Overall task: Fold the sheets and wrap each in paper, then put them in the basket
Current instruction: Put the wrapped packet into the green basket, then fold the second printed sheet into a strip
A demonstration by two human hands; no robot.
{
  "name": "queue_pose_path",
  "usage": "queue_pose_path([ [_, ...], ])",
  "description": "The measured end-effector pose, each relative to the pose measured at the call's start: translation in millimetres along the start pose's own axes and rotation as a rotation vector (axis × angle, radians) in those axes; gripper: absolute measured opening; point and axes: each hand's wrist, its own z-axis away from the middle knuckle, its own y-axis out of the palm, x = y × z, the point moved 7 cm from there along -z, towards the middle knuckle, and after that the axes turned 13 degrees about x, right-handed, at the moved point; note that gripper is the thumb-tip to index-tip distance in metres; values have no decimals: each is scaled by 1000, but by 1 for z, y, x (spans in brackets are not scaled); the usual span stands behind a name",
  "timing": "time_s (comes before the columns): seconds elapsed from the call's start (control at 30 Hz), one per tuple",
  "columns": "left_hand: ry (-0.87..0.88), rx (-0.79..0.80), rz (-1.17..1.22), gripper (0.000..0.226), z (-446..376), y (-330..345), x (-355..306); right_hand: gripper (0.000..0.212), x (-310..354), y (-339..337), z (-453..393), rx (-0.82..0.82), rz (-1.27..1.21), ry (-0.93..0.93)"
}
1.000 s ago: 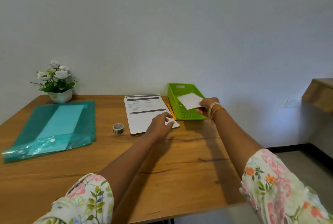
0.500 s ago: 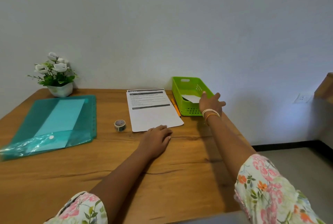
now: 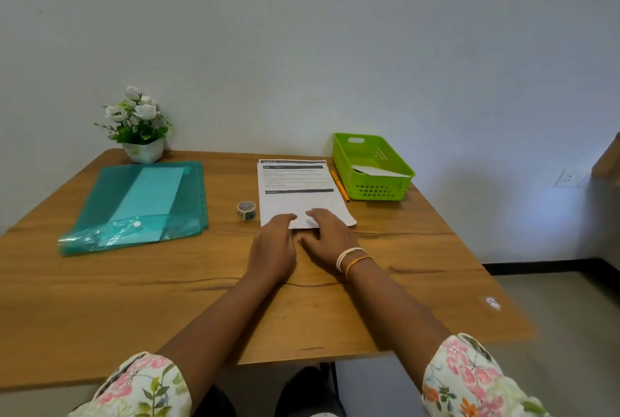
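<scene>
While both hands rest flat-fingered on the near edge of the printed sheets point(image 3: 297, 195) — left hand point(image 3: 273, 250), right hand point(image 3: 327, 237), neither gripping — we should peel one sheet, fold squarely; the basket point(image 3: 372, 188) sits just right.

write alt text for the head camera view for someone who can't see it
Both hands, left hand and right hand, rest with fingers on the near edge of a printed sheet on a wooden table. To the right, a green basket holds a white wrapped packet; a tape roll and teal folder lie to the left.
</scene>
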Motion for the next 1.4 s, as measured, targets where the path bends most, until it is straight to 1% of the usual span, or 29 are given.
queue_pose_path([
  [0.03, -49, 1, -31, 38, 4, -4, 8, 58, 4, 7, -4, 52, 77, 7],
  [0.1, -149, 15, -69, 43, 11, -11, 24, 51, 8, 13, -13, 103, 226, 31],
  [0.2, -222, 54, -70, 43, 15, -21, 39, 31, 13, 8, -23, 53, 459, 37],
  [0.3, -203, 105, -118, 36, 14, -23, 43, 27, 13, 4, -30, 0, 510, 64],
  [0.37, -153, 140, -211, 33, 11, -19, 40, 24, 8, 4, -31, -49, 452, 109],
  [0.47, -78, 204, -334, 40, 6, -8, 38, 20, -3, 7, -24, -160, 326, 152],
  [0.6, -83, 282, -407, 50, 3, -3, 45, 15, -11, 0, -14, -291, 163, 168],
  [0.7, -95, 316, -426, 52, 3, -1, 47, 5, -11, -12, 2, -452, 34, 156],
  [0.87, -90, 344, -405, 53, 4, -2, 45, 17, -23, -25, 39, -676, -188, 177],
  [0.93, -80, 307, -291, 50, 5, -7, 42, 22, -32, -31, 50, -726, -289, 157],
  [1.0, -102, 189, -11, 43, 8, -22, 45, 28, -38, -37, 59, -724, -391, 96],
  [1.1, -146, 11, 465, 36, 16, -44, 56, 26, -48, -38, 67, -628, -478, 37],
  [1.2, -211, -54, 956, 33, 25, -51, 62, 22, -58, -36, 70, -499, -562, 16],
  [1.23, -240, -60, 1074, 37, 27, -53, 64, 23, -59, -36, 71, -449, -560, 12],
  [1.27, -270, -55, 1154, 43, 29, -54, 67, 23, -61, -35, 71, -396, -555, 15],
  [1.33, -314, -27, 1243, 51, 32, -58, 74, 25, -65, -33, 72, -319, -543, 44],
  [1.4, -317, 7, 1231, 51, 37, -62, 78, 26, -70, -32, 74, -307, -517, 69],
])
